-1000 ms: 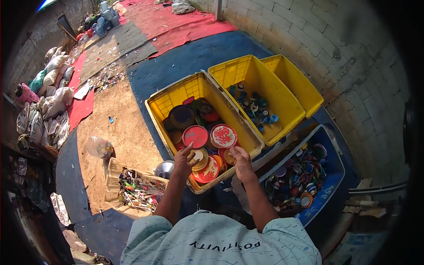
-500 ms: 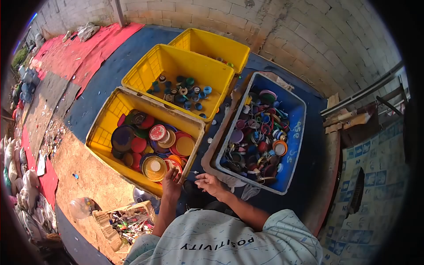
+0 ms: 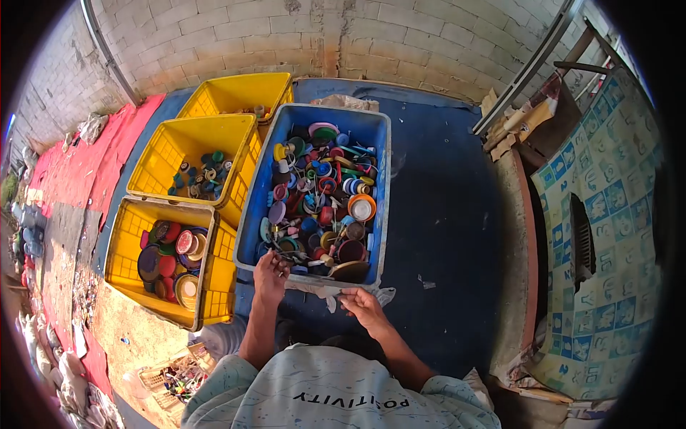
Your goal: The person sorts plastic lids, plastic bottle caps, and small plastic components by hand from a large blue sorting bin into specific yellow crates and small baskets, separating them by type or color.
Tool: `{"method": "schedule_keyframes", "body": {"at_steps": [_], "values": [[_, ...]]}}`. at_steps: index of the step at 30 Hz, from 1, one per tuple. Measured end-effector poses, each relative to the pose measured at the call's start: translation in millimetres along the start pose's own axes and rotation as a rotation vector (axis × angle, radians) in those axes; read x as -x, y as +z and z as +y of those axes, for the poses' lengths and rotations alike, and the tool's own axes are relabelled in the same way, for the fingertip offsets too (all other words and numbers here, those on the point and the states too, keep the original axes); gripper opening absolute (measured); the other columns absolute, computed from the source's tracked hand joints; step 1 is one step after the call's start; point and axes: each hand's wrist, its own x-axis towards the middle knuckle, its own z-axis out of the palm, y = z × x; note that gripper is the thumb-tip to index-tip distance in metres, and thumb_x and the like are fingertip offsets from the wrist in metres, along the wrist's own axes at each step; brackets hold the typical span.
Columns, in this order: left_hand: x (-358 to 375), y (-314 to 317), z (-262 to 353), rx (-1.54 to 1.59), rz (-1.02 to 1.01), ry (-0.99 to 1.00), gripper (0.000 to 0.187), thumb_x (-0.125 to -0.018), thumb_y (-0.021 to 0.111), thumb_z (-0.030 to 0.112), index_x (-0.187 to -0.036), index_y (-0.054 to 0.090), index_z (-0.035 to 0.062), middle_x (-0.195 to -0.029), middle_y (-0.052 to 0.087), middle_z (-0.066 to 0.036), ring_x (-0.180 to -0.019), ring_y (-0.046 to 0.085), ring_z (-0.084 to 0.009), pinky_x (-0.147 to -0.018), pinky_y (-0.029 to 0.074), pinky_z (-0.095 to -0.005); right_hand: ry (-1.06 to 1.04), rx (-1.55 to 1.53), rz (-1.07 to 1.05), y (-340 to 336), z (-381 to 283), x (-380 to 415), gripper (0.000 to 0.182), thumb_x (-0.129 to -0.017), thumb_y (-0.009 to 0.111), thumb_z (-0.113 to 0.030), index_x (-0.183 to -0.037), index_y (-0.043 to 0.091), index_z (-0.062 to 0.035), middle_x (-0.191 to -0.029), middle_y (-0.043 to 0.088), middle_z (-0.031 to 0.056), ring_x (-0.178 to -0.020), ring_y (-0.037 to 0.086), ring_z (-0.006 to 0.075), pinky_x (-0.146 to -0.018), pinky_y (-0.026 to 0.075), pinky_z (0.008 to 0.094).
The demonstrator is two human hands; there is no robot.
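Note:
A blue crate [image 3: 384,207] full of mixed plastic caps and lids [image 3: 325,187] stands right in front of me. My left hand [image 3: 271,277] is at its near left corner, fingers curled together over the rim beside the caps. Whatever those fingers may hold is too small to make out. Just outside the near rim is my right hand [image 3: 363,307], fingertips pinched and pointing left. A crumpled piece of clear plastic [image 3: 386,295] lies close behind it. Any small object in the right fingers cannot be made out.
Three yellow crates stand left of the blue one: a near one [image 3: 118,250] with large round lids, a middle one [image 3: 153,161] with small dark and blue caps, and a far one [image 3: 214,89]. A small basket [image 3: 153,377] of thin pieces sits lower left. A block wall [image 3: 400,43] closes the back.
My view has swung right, so the crates appear further left. My left hand has gone from the near yellow crate's lids to the blue crate's rim. The right hand stays near the blue crate.

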Motion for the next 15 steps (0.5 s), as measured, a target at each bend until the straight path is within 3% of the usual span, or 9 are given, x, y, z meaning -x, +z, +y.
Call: {"method": "schedule_keyframes", "body": {"at_steps": [5,9,15], "values": [[31,74,-114,-0.091,0.052,-0.151,0.010,-0.091,0.059,0.023,-0.087,0.057,0.0144,-0.078,0.057,0.003,-0.071,0.054,-0.0124,-0.067,0.045,-0.0309,0.057,-0.173,0.278,-125,-3,58,0.022,-0.092,0.058,-0.012,-0.113,0.058,-0.0048,-0.103,0.065,0.0062,-0.084,0.060,0.0116,-0.070,0.046,0.0249],[24,116,-135,-0.249,0.070,-0.079,0.010,-0.090,0.062,0.022,-0.088,0.058,0.0140,-0.080,0.058,0.003,-0.071,0.056,-0.0109,-0.065,0.046,-0.0305,0.012,-0.278,0.446,-188,-10,60,0.019,-0.092,0.058,-0.011,-0.110,0.059,-0.0059,-0.101,0.065,0.0061,-0.081,0.060,0.0118,-0.068,0.046,0.0248],[-47,153,-143,-0.322,0.087,0.030,0.008,-0.090,0.063,0.019,-0.090,0.057,0.0132,-0.080,0.059,0.003,-0.068,0.056,-0.0086,-0.063,0.045,-0.0265,-0.028,-0.286,0.415,-224,-39,-6,0.020,-0.091,0.059,-0.010,-0.110,0.058,-0.0041,-0.100,0.065,0.0041,-0.083,0.060,0.0101,-0.067,0.045,0.0225]]}}
